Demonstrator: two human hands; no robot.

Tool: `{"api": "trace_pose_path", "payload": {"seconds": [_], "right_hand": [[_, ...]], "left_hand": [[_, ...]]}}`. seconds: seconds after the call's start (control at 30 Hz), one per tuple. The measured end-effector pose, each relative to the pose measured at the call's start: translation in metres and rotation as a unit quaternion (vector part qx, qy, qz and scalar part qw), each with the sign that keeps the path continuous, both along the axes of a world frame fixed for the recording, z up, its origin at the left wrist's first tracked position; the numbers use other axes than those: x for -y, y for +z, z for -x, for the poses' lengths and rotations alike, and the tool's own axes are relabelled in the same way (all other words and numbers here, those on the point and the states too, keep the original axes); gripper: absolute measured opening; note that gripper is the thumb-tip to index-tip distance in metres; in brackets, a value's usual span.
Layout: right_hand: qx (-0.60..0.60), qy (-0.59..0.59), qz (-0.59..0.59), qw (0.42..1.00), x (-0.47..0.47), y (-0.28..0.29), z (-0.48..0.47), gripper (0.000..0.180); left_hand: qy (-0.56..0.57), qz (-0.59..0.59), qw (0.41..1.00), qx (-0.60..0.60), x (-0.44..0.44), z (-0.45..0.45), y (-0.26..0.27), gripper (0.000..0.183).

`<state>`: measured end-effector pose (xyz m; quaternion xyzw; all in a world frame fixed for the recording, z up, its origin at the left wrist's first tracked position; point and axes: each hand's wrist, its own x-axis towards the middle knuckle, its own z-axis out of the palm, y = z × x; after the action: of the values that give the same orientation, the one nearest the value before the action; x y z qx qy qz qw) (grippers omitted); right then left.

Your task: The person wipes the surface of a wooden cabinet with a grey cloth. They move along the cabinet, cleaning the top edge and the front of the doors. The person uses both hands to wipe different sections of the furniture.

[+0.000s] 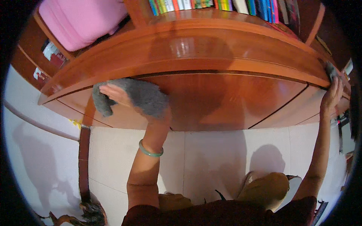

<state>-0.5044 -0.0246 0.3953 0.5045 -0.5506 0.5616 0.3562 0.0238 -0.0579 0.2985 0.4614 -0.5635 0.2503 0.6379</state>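
Observation:
My left hand [116,94] presses a grey cloth [147,96] against the upper front of a glossy wooden cabinet [203,99], just under its protruding ledge. The cloth spreads to both sides of the fingers, and one end hangs down at the left. A green bangle [151,154] circles my left wrist. At the far right, my right hand [333,91] is at the cabinet's edge, its fingers on a small dark grey thing [330,70] that looks like cloth. Whether the fingers grip it cannot be made out.
Books [181,4] stand in a row on the shelf above. A pink case [82,22] fills the upper left compartment, with a labelled container [53,53] beside it. Gnarled dark wood [93,213] lies low at the left, beside the pale tiled floor [118,158].

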Motion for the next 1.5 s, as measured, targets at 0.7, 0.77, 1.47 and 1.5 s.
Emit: {"api": "trace_pose_path", "payload": {"seconds": [0.7, 0.77, 1.47, 1.5], "right_hand": [[-0.162, 0.536, -0.218, 0.799, -0.069, -0.007, -0.220, 0.022], [-0.186, 0.540, -0.208, 0.794, -0.061, -0.020, -0.218, 0.024], [-0.189, 0.310, -0.289, 0.886, -0.103, -0.049, -0.215, 0.023], [-0.197, 0.303, -0.282, 0.888, -0.109, -0.049, -0.216, 0.023]], "left_hand": [[-0.210, -0.149, 0.933, 0.251, -0.030, 0.140, -0.004, 0.094], [-0.178, -0.177, 0.918, 0.306, -0.023, 0.133, -0.013, 0.085], [0.101, -0.003, 0.869, 0.484, -0.048, 0.132, -0.067, 0.060], [0.124, 0.015, 0.861, 0.493, -0.056, 0.134, -0.068, 0.066]]}}
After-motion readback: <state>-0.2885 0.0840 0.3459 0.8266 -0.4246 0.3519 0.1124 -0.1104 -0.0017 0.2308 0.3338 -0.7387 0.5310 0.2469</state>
